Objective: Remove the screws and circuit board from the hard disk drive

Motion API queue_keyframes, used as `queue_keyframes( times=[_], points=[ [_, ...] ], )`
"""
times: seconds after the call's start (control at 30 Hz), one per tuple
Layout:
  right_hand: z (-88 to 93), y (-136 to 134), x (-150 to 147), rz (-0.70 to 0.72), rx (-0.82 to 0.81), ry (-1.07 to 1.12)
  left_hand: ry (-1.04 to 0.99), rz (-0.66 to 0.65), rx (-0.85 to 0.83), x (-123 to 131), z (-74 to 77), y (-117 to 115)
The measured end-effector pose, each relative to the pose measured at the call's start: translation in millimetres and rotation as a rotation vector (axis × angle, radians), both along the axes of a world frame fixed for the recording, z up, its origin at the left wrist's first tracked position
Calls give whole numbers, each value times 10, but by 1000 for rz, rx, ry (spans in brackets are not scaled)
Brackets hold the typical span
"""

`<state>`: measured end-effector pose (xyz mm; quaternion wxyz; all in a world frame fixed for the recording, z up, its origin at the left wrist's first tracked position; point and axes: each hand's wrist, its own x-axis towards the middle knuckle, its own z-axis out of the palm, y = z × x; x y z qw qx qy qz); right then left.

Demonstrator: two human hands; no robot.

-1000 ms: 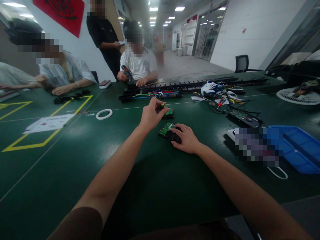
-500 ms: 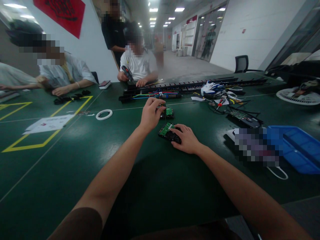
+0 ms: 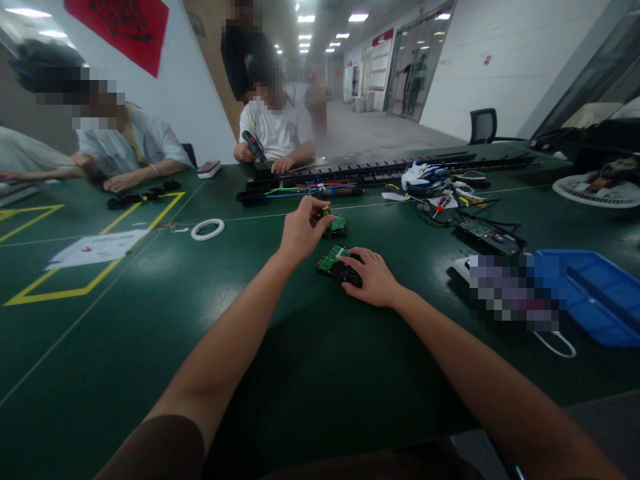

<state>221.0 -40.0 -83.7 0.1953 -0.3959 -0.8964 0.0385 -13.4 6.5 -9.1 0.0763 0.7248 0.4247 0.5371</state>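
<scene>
My left hand (image 3: 303,230) is closed in a pinch round a small upright screwdriver (image 3: 326,211) with a yellow and black handle; its thin shaft points down and the fingers hide much of it. Under it lies a hard drive (image 3: 331,257) with a green circuit board and a black body. My right hand (image 3: 371,277) grips this drive at its right end, fingers over the top and thumb at the near edge. Just behind, partly covered by my left hand, a second hard drive (image 3: 339,225) rests on the green table (image 3: 260,280), green board facing up.
A white ring (image 3: 207,229) and a paper sheet (image 3: 95,248) lie left. Long black rails (image 3: 380,173), wires and white-blue gloves (image 3: 425,176) stretch across the back. At right are another circuit-board device (image 3: 487,235) and a blue tray (image 3: 590,293). Across the table a person (image 3: 277,127) holds a power tool.
My left thumb and fingers have shifted slightly round the screwdriver, showing more of its yellow part. My right hand and both drives stay in place. The standing person behind has moved right.
</scene>
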Motion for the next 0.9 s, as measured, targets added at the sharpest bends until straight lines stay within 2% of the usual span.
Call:
queue_keyframes(
  times=[0.23, 0.53, 0.77, 0.9],
  points=[
    [9, -6, 6, -3, -6, -4, 19, -32, 23, 3, 19, -2],
    [11, -4, 5, -2, -10, -9, 112, 48, 107, -24, 76, -21],
    [18, -8, 3, -5, -14, -9, 73, 6, 59, -5, 36, -2],
    [7, -6, 5, -4, -9, -1, 26, 50, 23, 11, 4, 1]
  ],
)
